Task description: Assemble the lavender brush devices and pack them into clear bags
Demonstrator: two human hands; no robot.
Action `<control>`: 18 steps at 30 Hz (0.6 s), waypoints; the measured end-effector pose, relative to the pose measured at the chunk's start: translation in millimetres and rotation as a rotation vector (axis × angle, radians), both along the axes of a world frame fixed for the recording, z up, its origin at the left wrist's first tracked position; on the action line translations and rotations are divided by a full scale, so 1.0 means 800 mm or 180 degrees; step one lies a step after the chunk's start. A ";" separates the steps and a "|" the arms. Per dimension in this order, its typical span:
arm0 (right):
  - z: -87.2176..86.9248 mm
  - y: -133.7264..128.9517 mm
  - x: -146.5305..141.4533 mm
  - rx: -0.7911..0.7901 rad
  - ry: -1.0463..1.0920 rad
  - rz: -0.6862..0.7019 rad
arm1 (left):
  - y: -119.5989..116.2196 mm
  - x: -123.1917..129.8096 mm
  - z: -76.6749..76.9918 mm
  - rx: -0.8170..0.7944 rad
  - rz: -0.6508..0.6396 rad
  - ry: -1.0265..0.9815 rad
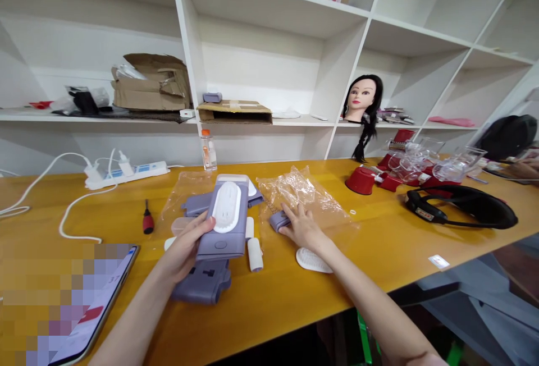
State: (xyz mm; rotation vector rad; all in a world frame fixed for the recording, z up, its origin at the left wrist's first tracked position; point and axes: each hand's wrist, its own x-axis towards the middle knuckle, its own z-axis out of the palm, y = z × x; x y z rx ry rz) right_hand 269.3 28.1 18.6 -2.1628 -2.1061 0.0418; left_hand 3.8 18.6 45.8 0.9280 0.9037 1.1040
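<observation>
Head view: lavender plastic housing [221, 245] with white oval panel [226, 207], long axis running away from person, slightly tilted, held by left hand [185, 248]; thumb [208, 221] against its side edge, other fingers tucked beneath. Right hand [301, 227] well apart, fingers spread, tips on small lavender piece [278, 221] lying on clear plastic bag [295, 192].

We work at a yellow wooden bench [269, 298]; a white power strip [126, 175] lies upper left, a lilac plastic housing [201, 283] lower centre, a black neck band [463, 206] right.
</observation>
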 end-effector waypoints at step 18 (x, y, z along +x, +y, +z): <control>0.029 0.000 0.006 0.0489 0.1044 0.0286 | 0.019 -0.032 -0.001 0.0167 0.0523 -0.0488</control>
